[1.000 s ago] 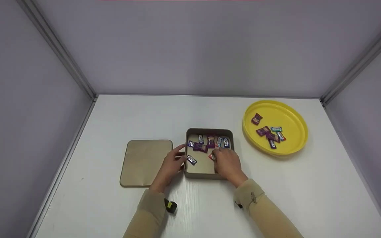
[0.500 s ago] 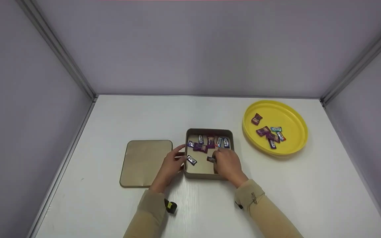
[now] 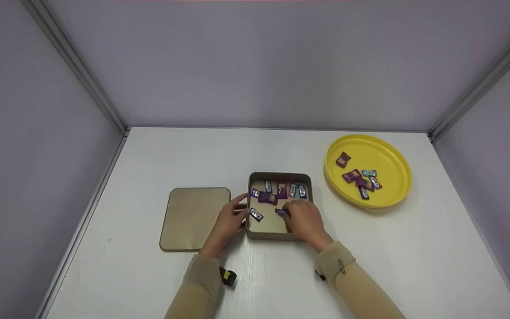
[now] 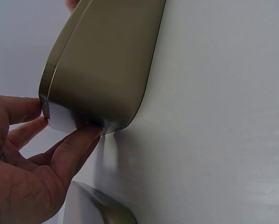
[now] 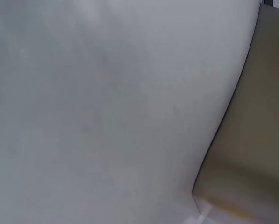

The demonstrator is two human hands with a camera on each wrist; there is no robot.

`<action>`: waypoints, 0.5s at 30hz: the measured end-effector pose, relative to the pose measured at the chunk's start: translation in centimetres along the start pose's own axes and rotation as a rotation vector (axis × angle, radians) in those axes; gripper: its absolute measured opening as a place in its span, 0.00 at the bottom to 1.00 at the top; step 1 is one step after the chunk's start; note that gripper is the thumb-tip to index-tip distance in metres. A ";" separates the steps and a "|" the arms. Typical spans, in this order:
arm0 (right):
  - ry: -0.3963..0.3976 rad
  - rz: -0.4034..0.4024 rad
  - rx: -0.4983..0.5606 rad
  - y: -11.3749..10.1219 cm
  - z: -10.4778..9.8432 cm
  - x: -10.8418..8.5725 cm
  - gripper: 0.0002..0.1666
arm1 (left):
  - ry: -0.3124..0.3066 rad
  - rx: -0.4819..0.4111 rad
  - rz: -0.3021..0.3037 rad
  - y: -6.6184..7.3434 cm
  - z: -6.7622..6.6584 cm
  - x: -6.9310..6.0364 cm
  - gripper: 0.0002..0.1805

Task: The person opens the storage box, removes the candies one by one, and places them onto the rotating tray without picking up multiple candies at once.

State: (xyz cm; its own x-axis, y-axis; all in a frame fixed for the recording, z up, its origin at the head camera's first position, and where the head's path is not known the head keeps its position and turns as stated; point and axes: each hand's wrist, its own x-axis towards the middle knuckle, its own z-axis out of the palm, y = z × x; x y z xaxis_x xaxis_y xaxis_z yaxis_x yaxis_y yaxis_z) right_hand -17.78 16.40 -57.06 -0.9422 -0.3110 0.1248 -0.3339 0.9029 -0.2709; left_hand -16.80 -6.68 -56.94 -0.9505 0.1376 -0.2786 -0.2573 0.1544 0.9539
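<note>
A gold tin [image 3: 272, 237] with several small wrapped candies in it stands mid-table. My left hand [image 3: 230, 220] holds the tin's left side, the thumb at the rim; in the left wrist view its fingers [image 4: 76, 149] press the tin's outer wall [image 4: 102, 56]. My right hand [image 3: 304, 220] is over the tin's right half and pinches a small blue-wrapped candy [image 3: 281, 212] above the tin's floor. A silver-and-blue candy [image 3: 256, 215] lies near the left wall, purple candies [image 3: 268, 197] further back. In the right wrist view only the tin's side [image 5: 251, 140] shows clearly.
A flat gold lid [image 3: 193, 219] lies left of the tin. At the back right stands a yellow round tray [image 3: 392, 166] bearing several wrapped candies. Grey panels [image 3: 272, 66] wall in the white table [image 3: 414, 266] at the back and sides.
The candy in my right fingers has turned, showing a red-edged face at first and a blue one now. The left hand, the tin and the tray have stayed put.
</note>
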 end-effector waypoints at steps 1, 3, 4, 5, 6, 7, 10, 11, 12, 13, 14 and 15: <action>-0.006 0.004 0.020 0.0 0.0 0.0 0.03 | -0.001 -0.003 -0.001 0.0 0.0 0.0 0.27; -0.014 0.009 0.066 0.1 -0.1 -0.1 0.03 | -0.004 -0.004 -0.001 0.0 0.0 0.0 0.27; -0.015 0.010 0.089 0.2 -0.1 -0.1 0.03 | -0.005 -0.006 -0.002 -0.1 -0.1 0.0 0.27; -0.013 0.011 0.111 0.2 -0.1 -0.2 0.03 | -0.006 -0.008 -0.003 -0.1 -0.1 0.0 0.27; -0.009 0.011 0.129 0.3 -0.1 -0.2 0.03 | -0.008 -0.010 -0.004 -0.1 -0.1 0.0 0.27; -0.003 0.010 0.147 0.3 -0.2 -0.2 0.03 | -0.009 -0.011 -0.003 -0.1 -0.1 0.0 0.27; 0.023 0.005 0.201 0.4 -0.3 -0.3 0.03 | -0.012 -0.012 0.004 -0.1 -0.1 -0.1 0.27; 0.029 0.006 0.216 0.4 -0.3 -0.4 0.03 | -0.013 -0.013 0.007 -0.2 -0.1 -0.1 0.27; 0.033 0.007 0.230 0.4 -0.4 -0.4 0.03 | -0.013 -0.012 0.010 -0.1 -0.1 -0.1 0.27; 0.034 0.012 0.246 0.4 -0.5 -0.4 0.04 | -0.013 -0.011 0.013 -0.2 -0.1 -0.1 0.27; 0.033 0.018 0.261 0.4 -0.6 -0.4 0.04 | -0.013 -0.010 0.017 -0.2 -0.1 -0.1 0.27; 0.031 0.025 0.275 0.4 -0.7 -0.4 0.04 | -0.013 -0.011 0.019 -0.2 -0.1 -0.1 0.27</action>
State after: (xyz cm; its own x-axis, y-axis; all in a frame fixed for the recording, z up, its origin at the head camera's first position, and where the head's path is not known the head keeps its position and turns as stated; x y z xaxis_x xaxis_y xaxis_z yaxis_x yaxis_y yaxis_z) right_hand -17.50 17.12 -56.58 -0.9503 -0.2766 0.1429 -0.3098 0.7945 -0.5224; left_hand -16.66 -6.84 -57.08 -0.9528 0.1535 -0.2619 -0.2412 0.1413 0.9602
